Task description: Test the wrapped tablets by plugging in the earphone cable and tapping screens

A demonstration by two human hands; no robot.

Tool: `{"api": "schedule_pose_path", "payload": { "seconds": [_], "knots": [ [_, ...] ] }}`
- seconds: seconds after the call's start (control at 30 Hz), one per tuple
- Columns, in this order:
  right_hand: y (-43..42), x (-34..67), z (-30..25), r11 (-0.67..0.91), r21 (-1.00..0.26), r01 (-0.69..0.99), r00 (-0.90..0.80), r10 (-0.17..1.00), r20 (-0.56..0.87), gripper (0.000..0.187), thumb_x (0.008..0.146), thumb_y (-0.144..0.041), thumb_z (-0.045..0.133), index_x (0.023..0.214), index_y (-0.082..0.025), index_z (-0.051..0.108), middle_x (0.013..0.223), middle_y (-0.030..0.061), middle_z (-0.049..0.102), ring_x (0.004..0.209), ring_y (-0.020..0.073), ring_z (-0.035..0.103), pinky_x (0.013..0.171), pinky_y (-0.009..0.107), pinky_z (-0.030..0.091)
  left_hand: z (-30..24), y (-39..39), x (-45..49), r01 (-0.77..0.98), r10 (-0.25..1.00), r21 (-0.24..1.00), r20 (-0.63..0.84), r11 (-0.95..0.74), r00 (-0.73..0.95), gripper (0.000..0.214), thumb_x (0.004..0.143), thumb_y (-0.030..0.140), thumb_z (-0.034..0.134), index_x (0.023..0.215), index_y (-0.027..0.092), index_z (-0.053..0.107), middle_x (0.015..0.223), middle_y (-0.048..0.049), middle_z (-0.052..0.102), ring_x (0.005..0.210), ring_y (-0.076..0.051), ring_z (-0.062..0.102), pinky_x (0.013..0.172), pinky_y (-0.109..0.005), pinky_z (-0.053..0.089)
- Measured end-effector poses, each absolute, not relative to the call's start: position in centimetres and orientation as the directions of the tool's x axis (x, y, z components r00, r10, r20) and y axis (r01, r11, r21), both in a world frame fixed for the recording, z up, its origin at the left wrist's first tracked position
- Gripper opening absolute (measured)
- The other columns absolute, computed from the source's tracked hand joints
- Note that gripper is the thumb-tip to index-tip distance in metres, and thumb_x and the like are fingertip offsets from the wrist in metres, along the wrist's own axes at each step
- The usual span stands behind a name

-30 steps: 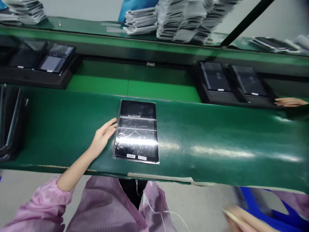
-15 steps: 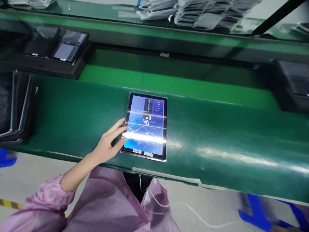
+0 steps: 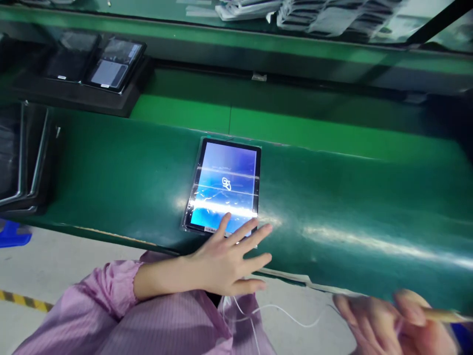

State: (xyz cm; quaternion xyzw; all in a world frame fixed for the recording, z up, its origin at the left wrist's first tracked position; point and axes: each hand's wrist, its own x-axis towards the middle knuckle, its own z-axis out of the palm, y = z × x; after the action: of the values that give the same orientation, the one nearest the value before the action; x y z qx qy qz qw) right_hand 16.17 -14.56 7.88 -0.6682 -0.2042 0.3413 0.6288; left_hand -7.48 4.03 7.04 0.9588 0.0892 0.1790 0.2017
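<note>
A tablet [image 3: 224, 185] in a clear plastic sleeve lies on the green bench mat [image 3: 332, 197], its screen lit blue. My left hand [image 3: 229, 256] is spread open with the fingers over the tablet's near edge. At the bottom right my right hand [image 3: 391, 320] is blurred, with its fingers closed around a thin pale stick [image 3: 441, 315]. A white cable [image 3: 281, 313] runs across my lap below the bench edge.
A black tray [image 3: 84, 79] with dark tablets sits on the conveyor belt at the back left. More trays [image 3: 22, 158] stand on edge at the far left. Stacks of packaged items [image 3: 318, 15] line the upper shelf. A blue stool [image 3: 13, 231] stands on the floor.
The tablet's screen went from dark to lit blue. My left hand moved from the tablet's left side to its near edge. My right hand rose into view at the bottom right.
</note>
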Motion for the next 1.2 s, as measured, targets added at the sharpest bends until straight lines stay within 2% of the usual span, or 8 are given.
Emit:
{"api": "schedule_pose_path", "payload": {
  "seconds": [0.07,0.2,0.4,0.67,0.73,0.8,0.87,1.2],
  "knots": [
    [-13.0,15.2,8.9,-0.097,-0.982,-0.163,0.682,0.708,-0.184,0.032,0.084,-0.063,0.063,0.066,-0.037,0.057,0.028,-0.0043,0.022,0.022,0.014,0.018,0.042,0.046,0.035,7.2,4.7,-8.1,0.142,0.308,0.437,0.337,-0.888,0.89,0.043,0.103,0.046,0.046,0.131,0.019,0.066,0.163,-0.0207,0.038,0.154,-0.041,0.031,0.122,-0.073,0.014],
    [-9.9,14.5,9.6,-0.091,-0.994,-0.059,0.662,0.742,-0.107,0.035,0.077,-0.065,0.075,0.063,-0.035,0.063,0.031,-0.0028,0.035,0.024,0.015,0.029,0.05,0.051,0.047,6.8,7.8,-10.8,0.389,0.585,0.493,0.345,-0.778,0.734,0.037,0.105,0.036,0.044,0.136,0.026,0.063,0.166,-0.0134,0.037,0.158,-0.037,0.022,0.123,-0.072,0.007],
    [-8.8,14.0,8.0,-0.012,-0.999,-0.039,0.532,0.846,-0.031,0.033,0.089,-0.058,0.073,0.078,-0.028,0.066,0.045,-0.0043,0.054,0.035,0.0135,0.047,0.068,0.041,0.057,6.5,9.9,-12.2,0.613,0.793,0.52,0.253,-0.595,0.554,0.048,0.108,0.046,0.035,0.14,0.022,0.06,0.168,-0.0159,0.031,0.159,-0.042,0.013,0.121,-0.075,0.007],
    [-9.3,14.2,7.6,-0.016,-0.998,-0.066,0.553,0.831,-0.05,0.032,0.091,-0.057,0.073,0.079,-0.027,0.064,0.046,-0.0058,0.053,0.037,0.0123,0.047,0.071,0.035,0.059,5.7,8.3,-9.0,0.657,0.822,0.509,0.215,-0.556,0.528,0.052,0.104,0.052,0.042,0.142,0.02,0.059,0.171,-0.0161,0.024,0.159,-0.045,0.008,0.122,-0.076,0.001],
    [-9.3,14.2,7.4,-0.02,-0.996,-0.085,0.562,0.824,-0.065,0.032,0.09,-0.056,0.074,0.08,-0.027,0.064,0.047,-0.0059,0.053,0.038,0.0113,0.048,0.073,0.033,0.059,5.9,6.7,-7.7,0.537,0.696,0.492,0.225,-0.686,0.682,0.05,0.103,0.052,0.046,0.137,0.021,0.063,0.17,-0.0175,0.026,0.159,-0.045,0.012,0.121,-0.078,0.006],
    [-9.2,14.1,7.2,-0.02,-0.996,-0.091,0.558,0.827,-0.068,0.032,0.091,-0.055,0.073,0.081,-0.026,0.064,0.047,-0.006,0.054,0.039,0.0105,0.048,0.074,0.031,0.058,6.3,5.4,-6.6,0.33,0.483,0.475,0.245,-0.816,0.84,0.046,0.102,0.05,0.049,0.132,0.02,0.066,0.168,-0.0194,0.029,0.157,-0.044,0.02,0.12,-0.078,0.012],
    [-9.2,14.0,7.2,-0.021,-0.995,-0.096,0.555,0.829,-0.071,0.031,0.092,-0.054,0.073,0.081,-0.026,0.064,0.048,-0.0062,0.054,0.041,0.0105,0.049,0.076,0.031,0.058,6.9,5.1,-6.2,0.214,0.362,0.461,0.262,-0.861,0.894,0.041,0.102,0.045,0.051,0.128,0.019,0.069,0.167,-0.0199,0.031,0.156,-0.042,0.025,0.12,-0.077,0.015],
    [-9.3,14.2,5.8,-0.009,-0.986,-0.164,0.581,0.807,-0.104,0.034,0.091,-0.053,0.075,0.081,-0.023,0.063,0.049,-0.0057,0.056,0.043,0.0103,0.05,0.076,0.033,0.057,8.7,14.1,-9.3,0.685,0.788,0.405,0.185,-0.605,0.587,0.044,0.107,0.038,0.039,0.134,0.016,0.066,0.168,-0.0213,0.028,0.158,-0.047,0.012,0.118,-0.08,0.008]
  ]
}}
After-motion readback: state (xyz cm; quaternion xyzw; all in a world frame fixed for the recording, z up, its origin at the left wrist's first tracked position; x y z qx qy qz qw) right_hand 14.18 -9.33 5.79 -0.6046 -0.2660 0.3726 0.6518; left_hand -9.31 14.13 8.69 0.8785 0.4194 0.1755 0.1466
